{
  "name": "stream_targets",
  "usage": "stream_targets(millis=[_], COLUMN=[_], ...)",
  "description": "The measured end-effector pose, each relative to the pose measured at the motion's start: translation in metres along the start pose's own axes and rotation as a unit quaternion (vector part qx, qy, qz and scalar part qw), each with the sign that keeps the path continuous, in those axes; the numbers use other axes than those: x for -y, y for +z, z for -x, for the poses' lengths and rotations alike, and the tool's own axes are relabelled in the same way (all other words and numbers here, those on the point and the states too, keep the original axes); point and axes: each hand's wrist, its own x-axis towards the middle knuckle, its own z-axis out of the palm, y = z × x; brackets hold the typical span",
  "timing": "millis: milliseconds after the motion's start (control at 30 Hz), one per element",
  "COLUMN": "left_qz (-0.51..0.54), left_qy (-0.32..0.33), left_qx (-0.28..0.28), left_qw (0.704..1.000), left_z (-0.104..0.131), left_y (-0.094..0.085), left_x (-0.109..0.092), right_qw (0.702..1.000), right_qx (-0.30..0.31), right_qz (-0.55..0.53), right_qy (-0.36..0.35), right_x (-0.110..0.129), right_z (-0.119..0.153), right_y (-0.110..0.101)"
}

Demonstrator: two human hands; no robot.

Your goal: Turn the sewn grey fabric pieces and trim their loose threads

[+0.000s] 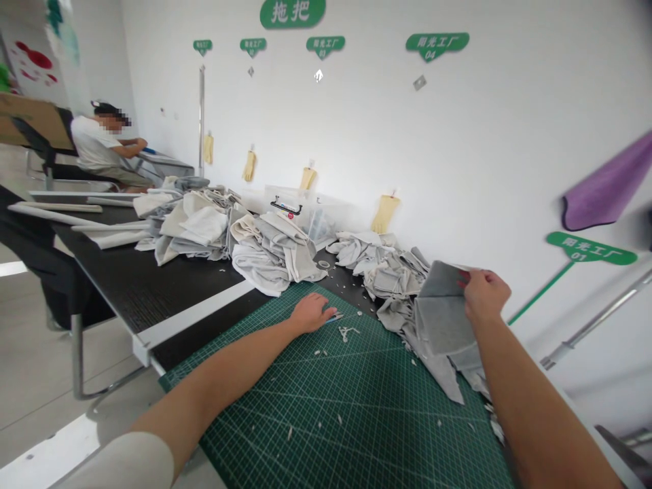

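- Black table (188, 282): cloth heaps (272, 251) line its wall-side edge.
- Green mat (367, 401): covers its near end.
- Grey cloth (442, 319): raised at the mat's right edge, pinched by the right hand (486, 293).
- Left hand (310, 312): well apart, near the mat's far corner, by a blue tool (333, 318) (grip unclear).

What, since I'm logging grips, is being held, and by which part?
The right hand holds a grey cloth by its upper edge; left hand, cannot be told.

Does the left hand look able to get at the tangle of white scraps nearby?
Probably yes: the left hand is close to the white scraps on the green mat, with only a slim tool near its thumb.
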Motion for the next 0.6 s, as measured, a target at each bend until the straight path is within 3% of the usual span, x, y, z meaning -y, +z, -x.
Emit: stream_targets(millis=[233, 467, 600], left_qz=[0.031, 0.089, 0.111], left_qy=[0.026, 0.160, 0.095], left_qx=[-0.096, -0.179, -0.219], left_qw=[0.995, 0.967, 0.965], left_z=[0.001, 0.000, -0.005], left_y=[-0.012, -0.060, -0.075], left_x=[-0.016, -0.094, -0.134], right_qw=[0.977, 0.939, 0.914], right_qx=[-0.044, -0.031, -0.009], right_qz=[-0.183, -0.303, -0.365], right_qy=[-0.101, -0.161, -0.177], right_x=[0.062, 0.113, 0.137], right_z=[0.009, 0.042, 0.065], right_y=[-0.017, -0.026, -0.029])
